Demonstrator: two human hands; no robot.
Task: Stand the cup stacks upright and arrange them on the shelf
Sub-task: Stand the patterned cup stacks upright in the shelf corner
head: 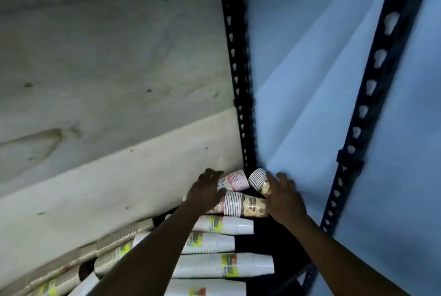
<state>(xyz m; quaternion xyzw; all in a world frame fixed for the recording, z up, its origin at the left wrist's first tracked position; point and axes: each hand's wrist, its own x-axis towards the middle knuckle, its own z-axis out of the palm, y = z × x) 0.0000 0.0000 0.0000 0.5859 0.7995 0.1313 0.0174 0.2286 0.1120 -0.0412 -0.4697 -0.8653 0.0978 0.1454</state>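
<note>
Several wrapped cup stacks lie on their sides on a dark shelf (pixel 281 248). At the far corner lie a pink patterned stack (pixel 235 180), a brown patterned stack (pixel 259 182) and a longer patterned stack (pixel 245 204) in front of them. My left hand (pixel 206 190) rests on the pink stack and on the left end of the long one. My right hand (pixel 281 196) grips the brown patterned stack, fingers spread against the blue cloth. White stacks with yellow labels (pixel 224 224) (pixel 226 266) lie nearer to me, partly hidden by my forearms.
A black perforated upright (pixel 238 76) stands at the shelf's back corner, another (pixel 372 95) at the right. Blue cloth (pixel 298 81) hangs behind them. A pale wooden board (pixel 107 81) slopes overhead on the left. Brown ribbed cup stacks (pixel 114 248) lie at lower left.
</note>
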